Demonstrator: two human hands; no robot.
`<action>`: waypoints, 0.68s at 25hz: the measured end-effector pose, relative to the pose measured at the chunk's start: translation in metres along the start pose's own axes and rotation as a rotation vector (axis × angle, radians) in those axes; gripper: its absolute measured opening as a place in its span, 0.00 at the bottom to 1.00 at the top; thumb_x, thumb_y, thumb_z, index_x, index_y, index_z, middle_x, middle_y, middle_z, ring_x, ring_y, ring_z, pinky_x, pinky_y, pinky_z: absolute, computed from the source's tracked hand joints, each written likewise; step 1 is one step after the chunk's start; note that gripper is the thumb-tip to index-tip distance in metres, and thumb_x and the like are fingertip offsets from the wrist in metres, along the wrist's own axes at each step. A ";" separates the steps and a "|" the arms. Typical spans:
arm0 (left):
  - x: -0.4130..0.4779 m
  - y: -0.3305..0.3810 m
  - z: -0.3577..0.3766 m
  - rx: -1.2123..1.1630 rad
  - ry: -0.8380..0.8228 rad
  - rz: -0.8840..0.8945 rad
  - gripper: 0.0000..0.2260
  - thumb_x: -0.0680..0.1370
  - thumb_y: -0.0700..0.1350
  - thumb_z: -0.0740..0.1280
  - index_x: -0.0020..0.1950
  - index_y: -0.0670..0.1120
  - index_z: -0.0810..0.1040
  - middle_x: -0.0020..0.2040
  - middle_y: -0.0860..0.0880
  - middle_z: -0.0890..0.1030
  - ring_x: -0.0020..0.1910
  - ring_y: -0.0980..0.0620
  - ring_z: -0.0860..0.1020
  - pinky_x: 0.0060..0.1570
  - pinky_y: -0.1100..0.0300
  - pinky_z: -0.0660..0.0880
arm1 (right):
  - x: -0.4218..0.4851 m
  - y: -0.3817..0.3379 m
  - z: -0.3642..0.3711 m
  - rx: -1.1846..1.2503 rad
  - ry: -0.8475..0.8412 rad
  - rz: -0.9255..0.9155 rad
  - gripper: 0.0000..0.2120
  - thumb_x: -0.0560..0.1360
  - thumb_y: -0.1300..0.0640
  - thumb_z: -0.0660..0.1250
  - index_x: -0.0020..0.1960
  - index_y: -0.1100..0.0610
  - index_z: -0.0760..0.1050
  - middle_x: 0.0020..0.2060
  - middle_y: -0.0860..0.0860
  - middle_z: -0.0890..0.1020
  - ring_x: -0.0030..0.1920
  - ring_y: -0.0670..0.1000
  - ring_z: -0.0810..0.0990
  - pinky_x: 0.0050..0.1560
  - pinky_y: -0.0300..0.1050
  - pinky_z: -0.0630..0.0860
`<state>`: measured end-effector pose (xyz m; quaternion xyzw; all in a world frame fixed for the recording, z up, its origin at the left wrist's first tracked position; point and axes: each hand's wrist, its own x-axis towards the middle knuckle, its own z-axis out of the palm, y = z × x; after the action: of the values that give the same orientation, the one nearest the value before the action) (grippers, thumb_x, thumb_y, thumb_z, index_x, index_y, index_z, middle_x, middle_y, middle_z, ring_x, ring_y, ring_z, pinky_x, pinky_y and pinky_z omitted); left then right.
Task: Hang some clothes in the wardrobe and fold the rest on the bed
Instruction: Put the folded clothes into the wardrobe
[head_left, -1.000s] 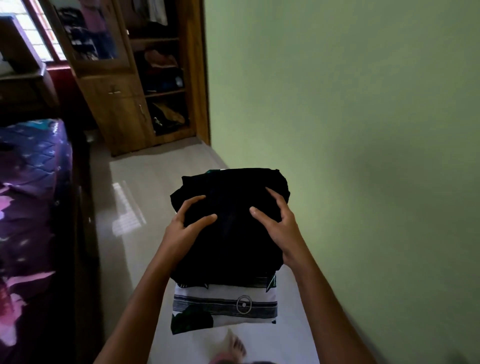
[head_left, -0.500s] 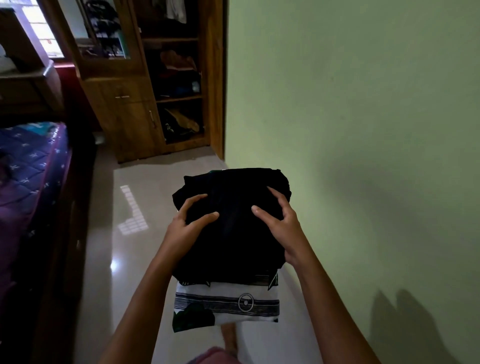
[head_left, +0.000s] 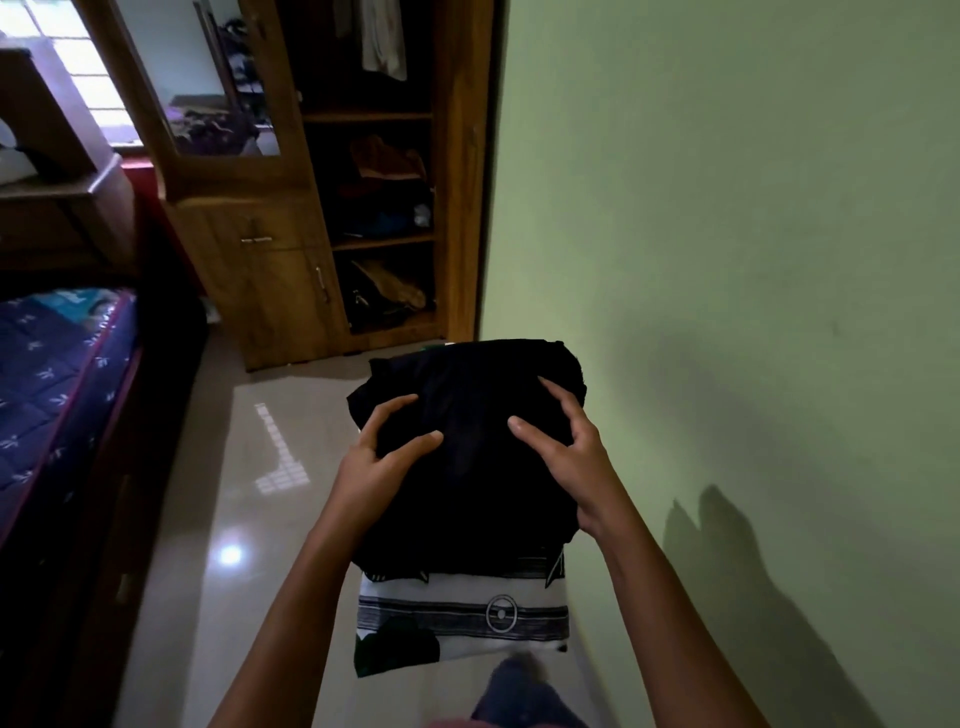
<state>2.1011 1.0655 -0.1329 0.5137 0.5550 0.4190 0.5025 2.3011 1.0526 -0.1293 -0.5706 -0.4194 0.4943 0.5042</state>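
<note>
I carry a stack of folded clothes in front of me. A black garment (head_left: 467, 488) lies on top, and a white cloth with black stripes and a circle mark (head_left: 462, 618) sticks out beneath it. My left hand (head_left: 379, 457) grips the stack's left side, thumb on top. At the right side, my right hand (head_left: 566, 447) grips it the same way. Ahead stands the wooden wardrobe (head_left: 291, 291) with its right side open, showing shelves of clothes (head_left: 387, 171). The bed (head_left: 57, 374) with a blue patterned mattress lies at the left.
A green wall (head_left: 727, 260) runs close along my right. Glossy tiled floor (head_left: 249, 493) leads between the bed and the wall to the wardrobe. A wooden desk (head_left: 57, 208) stands at the back left under a bright window (head_left: 88, 67). My foot (head_left: 519, 691) shows below.
I have walked forward, so the wardrobe appears larger and nearer. The stack and both hands keep the same hold.
</note>
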 end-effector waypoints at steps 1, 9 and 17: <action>0.026 0.002 0.003 -0.003 0.017 -0.002 0.18 0.74 0.49 0.70 0.61 0.61 0.72 0.60 0.52 0.73 0.51 0.58 0.75 0.42 0.64 0.74 | 0.030 -0.002 0.001 -0.001 -0.018 0.002 0.26 0.72 0.54 0.72 0.67 0.41 0.69 0.56 0.41 0.77 0.55 0.42 0.78 0.55 0.43 0.79; 0.230 0.044 0.013 -0.030 0.184 -0.017 0.18 0.74 0.48 0.70 0.62 0.60 0.72 0.58 0.53 0.72 0.49 0.62 0.73 0.40 0.67 0.72 | 0.267 -0.048 0.019 -0.008 -0.191 -0.012 0.26 0.71 0.54 0.73 0.66 0.41 0.70 0.58 0.44 0.78 0.56 0.44 0.79 0.54 0.42 0.79; 0.413 0.063 -0.032 -0.034 0.308 -0.026 0.20 0.71 0.53 0.73 0.61 0.62 0.73 0.60 0.53 0.71 0.55 0.55 0.74 0.47 0.62 0.73 | 0.468 -0.080 0.089 -0.034 -0.312 -0.018 0.26 0.70 0.52 0.74 0.64 0.38 0.71 0.61 0.46 0.77 0.58 0.47 0.79 0.58 0.49 0.78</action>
<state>2.0930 1.4845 -0.1187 0.4276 0.6251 0.4953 0.4256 2.2897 1.5354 -0.1167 -0.4916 -0.5061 0.5651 0.4276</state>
